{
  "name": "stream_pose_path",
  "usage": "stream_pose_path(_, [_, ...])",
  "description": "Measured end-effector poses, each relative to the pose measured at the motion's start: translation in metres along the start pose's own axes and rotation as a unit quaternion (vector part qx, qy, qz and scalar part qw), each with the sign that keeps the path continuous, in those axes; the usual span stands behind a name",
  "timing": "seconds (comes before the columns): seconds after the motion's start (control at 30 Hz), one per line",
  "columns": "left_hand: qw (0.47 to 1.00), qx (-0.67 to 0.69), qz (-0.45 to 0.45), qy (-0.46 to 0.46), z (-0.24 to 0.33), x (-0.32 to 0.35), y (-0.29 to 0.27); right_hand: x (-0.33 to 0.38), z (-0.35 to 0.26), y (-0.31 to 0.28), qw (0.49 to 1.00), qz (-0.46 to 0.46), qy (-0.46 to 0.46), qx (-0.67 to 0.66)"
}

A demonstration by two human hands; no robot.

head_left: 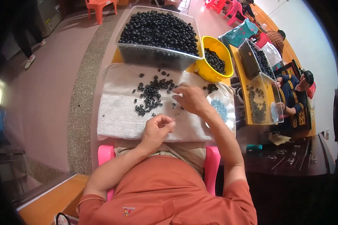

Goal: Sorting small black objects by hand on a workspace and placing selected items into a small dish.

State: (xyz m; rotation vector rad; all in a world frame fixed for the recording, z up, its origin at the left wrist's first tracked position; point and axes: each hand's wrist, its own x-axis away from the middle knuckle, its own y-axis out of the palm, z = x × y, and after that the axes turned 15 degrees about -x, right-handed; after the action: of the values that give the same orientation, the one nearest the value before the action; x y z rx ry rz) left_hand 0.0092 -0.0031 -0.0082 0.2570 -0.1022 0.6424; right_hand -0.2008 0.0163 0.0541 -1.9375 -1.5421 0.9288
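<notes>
A loose heap of small black ring-shaped pieces (151, 92) lies on a white towel (118, 112) in front of me. My right hand (192, 99) reaches over the heap's right edge, thumb and forefinger apart, with nothing visible between them. Nearer to me, my left hand (156, 131) hovers over the towel's front part with its fingers curled against the thumb. Whatever it may hold is hidden. Beside my right wrist, a white dish (230, 106) holds tiny light-blue pieces (218, 108). A small group of black pieces (212, 88) sits just above the dish.
Beyond the towel stand a large clear bin (154, 56) full of black pieces and a yellow basin (206, 73) with more. On the right, another person (294, 90) works beside clear boxes (264, 97) on a neighbouring table. Pink chair arms (213, 165) flank me.
</notes>
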Motion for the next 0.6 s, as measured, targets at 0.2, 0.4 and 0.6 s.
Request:
stream_pose_path(0.2, [1.000,0.003,0.001,0.001,-0.001,0.001,0.000,-0.007,0.012,0.019,0.996,0.023,-0.001,0.083])
stream_pose_path(0.4, [0.999,-0.005,0.011,0.034,-0.002,-0.001,0.002,-0.014,0.010,0.019,0.994,-0.022,0.041,0.100])
stream_pose_path(0.6, [1.000,-0.002,0.004,0.023,0.000,-0.001,0.001,-0.015,0.014,0.017,0.994,-0.033,0.048,0.090])
